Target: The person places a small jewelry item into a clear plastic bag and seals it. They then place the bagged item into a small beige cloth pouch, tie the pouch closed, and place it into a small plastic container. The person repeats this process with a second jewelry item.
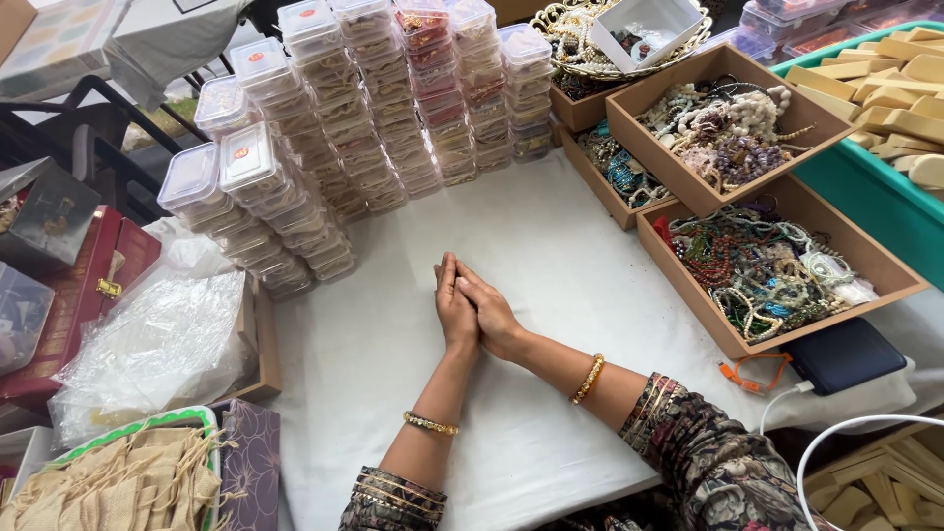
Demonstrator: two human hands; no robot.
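Nothing's in hand right now: the person's left hand point(454, 307) and right hand point(489, 313) lie flat, palms pressed together and empty, on the white surface point(551, 246). Sorting looks parked, judging by that. Nearest things: stacked clear boxes point(334, 128) from 10 to 12 o'clock, and bead trays point(767, 265) at 2 o'clock. Open room sits around the hands; a crinkled plastic bag point(157, 344) crowds 9 o'clock.
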